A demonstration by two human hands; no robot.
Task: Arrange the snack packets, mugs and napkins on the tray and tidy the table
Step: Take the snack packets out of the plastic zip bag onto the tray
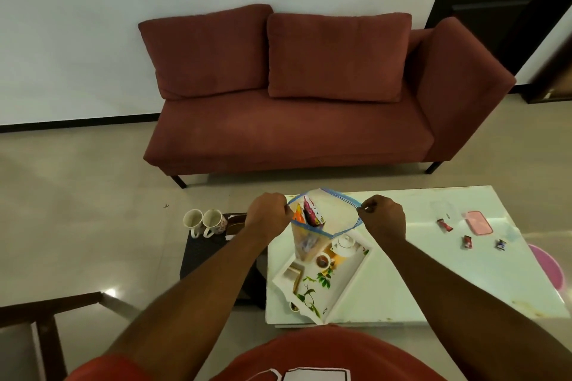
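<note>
white table | tray under held bag | mugs left

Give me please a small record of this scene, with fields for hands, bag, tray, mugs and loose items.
left hand: left hand in a pinch grip on one side of the bag's mouth
right hand: right hand pinching the opposite side
bag: clear blue-rimmed zip plastic bag, held open above the tray, colourful snack packets inside
tray: white rectangular floral-printed tray on the pale glossy table
mugs: two white ceramic mugs on the dark side stool
loose items: small wrapped candies and pink phone on the table
</note>
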